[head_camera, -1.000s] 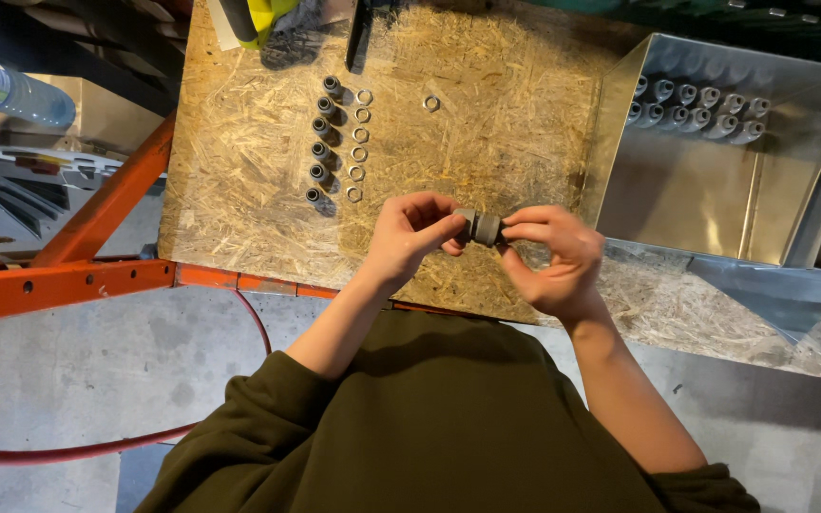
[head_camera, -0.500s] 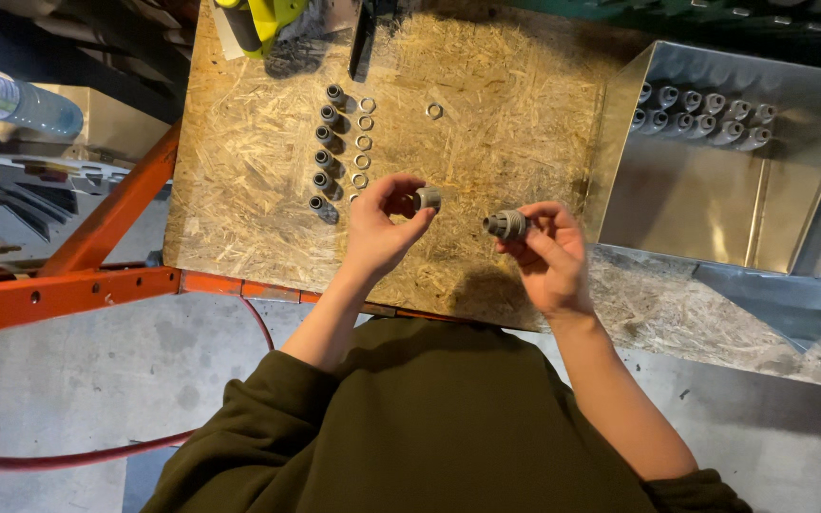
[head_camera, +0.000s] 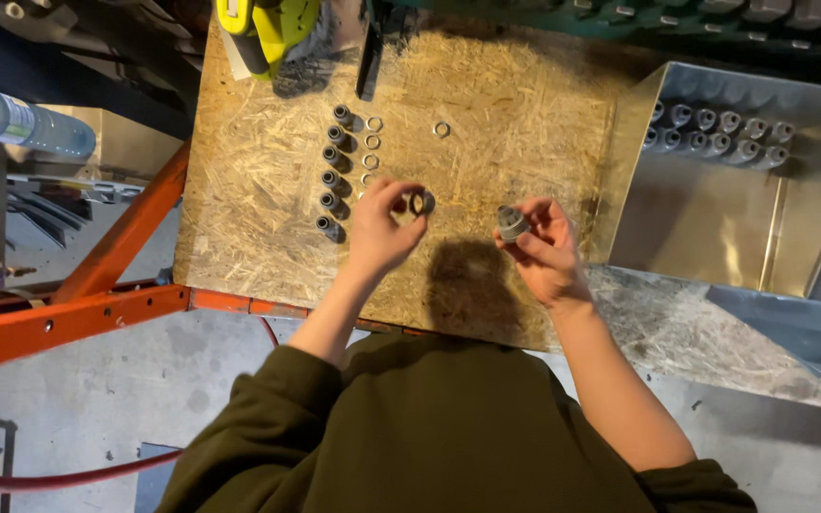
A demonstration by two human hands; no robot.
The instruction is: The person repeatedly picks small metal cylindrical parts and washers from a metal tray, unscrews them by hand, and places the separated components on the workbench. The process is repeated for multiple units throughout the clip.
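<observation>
the small dark ring [head_camera: 422, 201] sits pinched at the fingertips of the left hand [head_camera: 379, 231], held up over the chipboard worktop [head_camera: 525, 104] with its open hole turned roughly toward the camera. just to its right, apart from it with a clear gap of bare board between, is the grey ribbed fitting [head_camera: 511, 223], gripped by thumb and fingers of the right hand [head_camera: 545, 255]. the fitting's short axis looks tilted up and to the left, so its end faces roughly toward the ring; the ring lies to the fitting's left and a little higher in the head view. the 2 pieces are near but not touching. both hands are closed in a pinch, each on its own part, and neither rests on the board as far as can be seen.

further left of the left hand a column of 6 dark fittings [head_camera: 332, 178] lies on the board, with a column of loose pale washers [head_camera: 372, 142] just beside it and 1 more washer [head_camera: 442, 129] lying alone to the right. the left hand is the nearer one to these rows. at the far edge lies a yellow-green power tool [head_camera: 273, 28]. to the right of the right hand stands an open metal bin [head_camera: 715, 218] with a row of grey assembled fittings [head_camera: 719, 128] along its far wall.
</observation>
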